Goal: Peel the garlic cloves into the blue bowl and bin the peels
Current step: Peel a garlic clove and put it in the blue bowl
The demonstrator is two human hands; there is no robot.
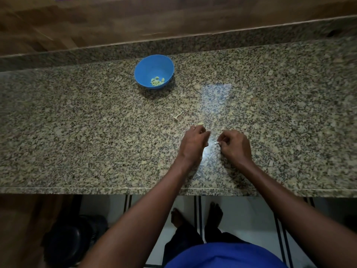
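My right hand (234, 146) has its fingers curled in, and a small white scrap (216, 143) shows at the thumb and fingertips; I take it for a bit of peel, pinched, though it is too small to be sure it isn't a clove end. My left hand (194, 145) sits just beside it, knuckles up and fingers curled under. Whether it holds anything I cannot tell, since the palm faces down.

Both hands are low over the granite counter (77, 132), near its front edge. Just beyond the left knuckles lies a pale sliver (201, 123), and a little farther and to the left a curled strip of peel (177, 116). The blue bowl (146, 63) stands well apart, far and left of my hands, with a small heap of peeled cloves (157, 81) at its bottom.

I judge the peeling nearly or wholly finished, and the step in hand to be gathering skins. To do it well I would sweep the loose bits toward one spot with a flat edge of the hand rather than picking each one, since papery skin clings to fingers and drifts. The speckled stone hides pale flakes, so I'd check the lit patch and the shadowed left side alike. A dark round shape (69, 240) on the floor at near left may be the bin; I cannot confirm it.
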